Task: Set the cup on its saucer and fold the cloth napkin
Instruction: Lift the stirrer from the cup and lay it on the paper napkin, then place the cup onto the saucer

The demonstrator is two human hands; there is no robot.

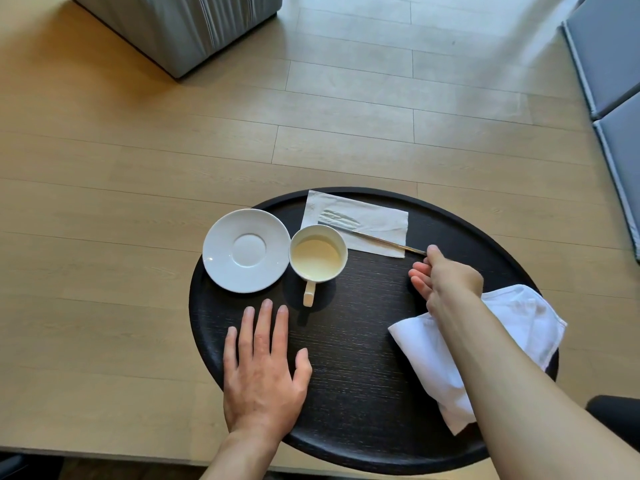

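1. Nearest, the left hand lies flat, palm down, fingers spread on the round black wooden desk, grasping nothing.
2. Beside it on the right, the white cloth napkin lies loosely bunched at the desk's right edge, partly hidden under the right forearm.
3. Further out, the right hand hovers over the desk with fingers loosely curled; its thumb and forefinger seem to pinch the tip of a slim metal utensil, though the contact is hard to make out.
4. Ahead of the left hand, the cream ceramic cup stands upright on the bare desk, its handle pointing toward the person; its inside looks pale, and whether it holds liquid is unclear.
5. Just left of the cup, almost touching it, sits the round white saucer, overhanging the desk's left edge.
6. Farthest, a white paper napkin lies flat at the desk's far rim, the utensil resting slantwise across it.
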